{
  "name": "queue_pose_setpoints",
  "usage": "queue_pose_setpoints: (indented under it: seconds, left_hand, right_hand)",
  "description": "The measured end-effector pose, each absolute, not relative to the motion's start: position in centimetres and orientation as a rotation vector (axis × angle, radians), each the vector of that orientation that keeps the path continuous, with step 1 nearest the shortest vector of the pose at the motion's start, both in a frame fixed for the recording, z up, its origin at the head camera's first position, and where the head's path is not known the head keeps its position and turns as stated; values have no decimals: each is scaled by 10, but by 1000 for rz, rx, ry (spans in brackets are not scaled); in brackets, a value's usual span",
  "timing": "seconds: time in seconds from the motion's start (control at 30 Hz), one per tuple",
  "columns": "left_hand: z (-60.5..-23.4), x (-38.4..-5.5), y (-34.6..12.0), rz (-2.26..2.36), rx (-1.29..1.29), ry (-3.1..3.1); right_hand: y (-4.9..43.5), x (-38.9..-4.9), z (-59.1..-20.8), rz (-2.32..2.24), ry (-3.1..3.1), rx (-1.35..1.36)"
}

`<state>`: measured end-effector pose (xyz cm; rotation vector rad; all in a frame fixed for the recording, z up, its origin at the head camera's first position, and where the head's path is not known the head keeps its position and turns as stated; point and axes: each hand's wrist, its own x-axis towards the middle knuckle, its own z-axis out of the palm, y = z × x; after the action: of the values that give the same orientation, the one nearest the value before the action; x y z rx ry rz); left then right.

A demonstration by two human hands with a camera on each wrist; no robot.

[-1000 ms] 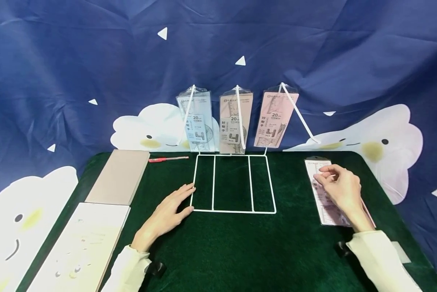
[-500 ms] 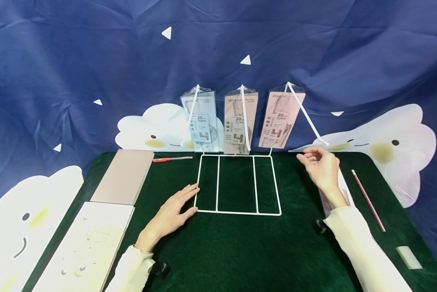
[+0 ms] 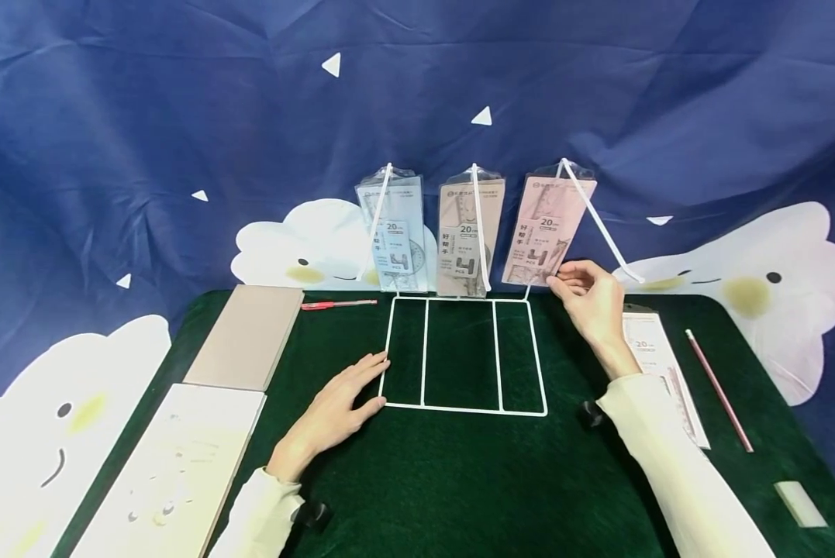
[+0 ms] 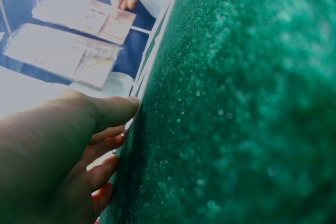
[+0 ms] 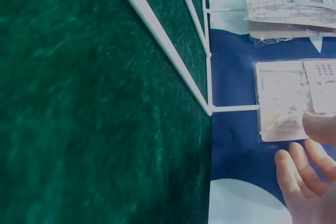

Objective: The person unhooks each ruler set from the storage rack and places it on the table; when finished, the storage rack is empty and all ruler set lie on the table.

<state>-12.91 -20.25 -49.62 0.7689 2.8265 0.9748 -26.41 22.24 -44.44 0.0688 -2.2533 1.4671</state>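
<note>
Three ruler-set packets marked 20 cm hang on a white wire rack (image 3: 483,409): a blue packet (image 3: 398,236), a brown packet (image 3: 464,236) and a pink packet (image 3: 548,225). At the pink packet's lower right corner, my right hand (image 3: 590,302) pinches the edge. Its thumb (image 5: 318,128) overlaps the packet's front, while the other visible fingers curl beside the edge. My left hand (image 3: 333,407) rests with nearly straight fingers on the rack's left base bar. From the left wrist, its thumb (image 4: 113,113) shows against the white bar.
Right of the rack lie another ruler-set packet (image 3: 657,364), partly under my right arm, a pencil (image 3: 719,390) and an eraser (image 3: 801,504). To the left are a beige book (image 3: 246,337), a white-covered book (image 3: 173,465) and a red pen (image 3: 339,304). A cloud-patterned curtain hangs behind.
My right hand has moved left from above the packet on the right to the hanging pink packet. That lying packet, pencil and eraser are more exposed. My left hand stays at the rack.
</note>
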Motion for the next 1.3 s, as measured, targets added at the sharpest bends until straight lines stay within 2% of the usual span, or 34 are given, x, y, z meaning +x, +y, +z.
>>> queue_pose_setpoints:
  seconds: [0.37, 0.73, 1.3]
  left_hand:
    - [-496, -129, -202, 978, 793, 2824]
    - [-496, -130, -202, 975, 780, 2822]
    - [-496, -129, -202, 985, 794, 2837]
  right_hand:
    - [209, -276, -436, 1359, -2267, 64]
    - [203, -284, -434, 1482, -2257, 94]
    - [208, -256, -428, 1607, -2288, 85]
